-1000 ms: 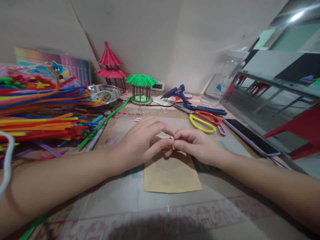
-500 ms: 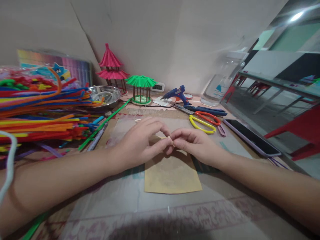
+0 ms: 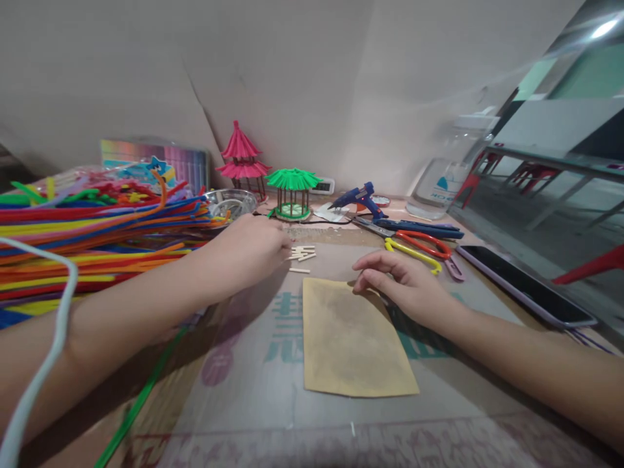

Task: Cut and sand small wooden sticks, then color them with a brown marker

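Observation:
My left hand (image 3: 248, 250) reaches forward, its fingertips at a small cluster of short pale wooden sticks (image 3: 301, 253) on the cardboard; its fingers are curled and mostly hidden from me. My right hand (image 3: 404, 283) rests at the upper right corner of a tan paper sheet (image 3: 353, 338), fingers loosely stretched and holding nothing that I can see. Both lie on a cardboard work surface (image 3: 253, 364).
A big pile of coloured pipe cleaners (image 3: 92, 227) fills the left. Behind stand a pink pagoda model (image 3: 241, 159), a green gazebo model (image 3: 292, 192), a metal bowl (image 3: 229, 201) and a blue glue gun (image 3: 358, 197). Scissors (image 3: 419, 242) and a phone (image 3: 524, 284) lie right.
My hands, pinched together over the paper on a small stick, have parted. The left hand moved forward to the loose sticks; the right stayed by the paper. The view shifted.

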Demonstrator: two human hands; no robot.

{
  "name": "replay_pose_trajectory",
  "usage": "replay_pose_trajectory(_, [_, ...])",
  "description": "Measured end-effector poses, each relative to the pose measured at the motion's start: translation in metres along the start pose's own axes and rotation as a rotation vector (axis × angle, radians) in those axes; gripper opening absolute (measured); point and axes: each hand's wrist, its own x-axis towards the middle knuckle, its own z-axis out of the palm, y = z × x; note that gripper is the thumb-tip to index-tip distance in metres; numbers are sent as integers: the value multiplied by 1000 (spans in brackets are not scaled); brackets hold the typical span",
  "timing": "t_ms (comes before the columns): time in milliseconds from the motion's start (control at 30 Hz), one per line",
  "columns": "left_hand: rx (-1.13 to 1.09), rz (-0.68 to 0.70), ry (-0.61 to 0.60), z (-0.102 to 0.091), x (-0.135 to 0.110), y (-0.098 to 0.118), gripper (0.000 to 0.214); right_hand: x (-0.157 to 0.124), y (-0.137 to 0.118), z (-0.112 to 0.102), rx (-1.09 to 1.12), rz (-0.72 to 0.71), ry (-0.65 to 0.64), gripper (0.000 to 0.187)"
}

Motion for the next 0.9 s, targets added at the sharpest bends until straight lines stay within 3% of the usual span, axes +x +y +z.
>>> replay_pose_trajectory(267, [-168,120,190,35,7,5,19,0,-1,1,-40,-16,-10,19])
replay_pose_trajectory(400, [-153,170,229,43,7,7,19,0,-2,1,-75,-33,-18,17])
replay_pose_trajectory(733, [-117,120,233,32,8,13,18,-1,-4,1,-134,-72,-22,16])
replay_pose_trajectory(900, [-167,-86,53,16,1,18,18,-2,-5,1,-190,-99,-9,15])
